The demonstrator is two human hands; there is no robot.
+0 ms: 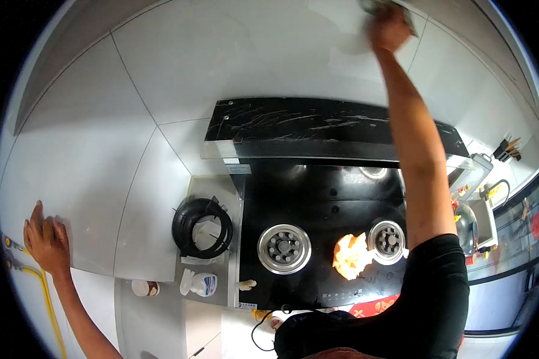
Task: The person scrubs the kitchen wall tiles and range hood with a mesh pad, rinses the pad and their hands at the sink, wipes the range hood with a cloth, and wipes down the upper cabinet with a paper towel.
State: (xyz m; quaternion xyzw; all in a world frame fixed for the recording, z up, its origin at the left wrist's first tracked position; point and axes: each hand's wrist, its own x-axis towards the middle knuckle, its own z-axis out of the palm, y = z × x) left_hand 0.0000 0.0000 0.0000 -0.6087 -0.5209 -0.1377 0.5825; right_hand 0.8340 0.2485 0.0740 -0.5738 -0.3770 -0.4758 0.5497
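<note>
My right hand [391, 30] is raised high against the white tiled wall [269, 54], its fingers wrapped round a dark grey-green cloth-like item [409, 23], blurred and partly hidden. At the far left, my left hand [47, 239] rests on the wall tiles with its fingers apart and nothing in it. Below my right arm are the black range hood [305, 125] and the black gas hob [305, 209]. An orange crumpled cloth [351, 257] lies on the hob between the left burner [284, 249] and the right burner [387, 242].
Black pan supports [190, 227] are stacked left of the hob. Near them are a white spray bottle [200, 283] and a jar [145, 288]. A yellow hose [49, 305] runs down the far left. A sink [484, 222] and knife block [508, 149] are at right.
</note>
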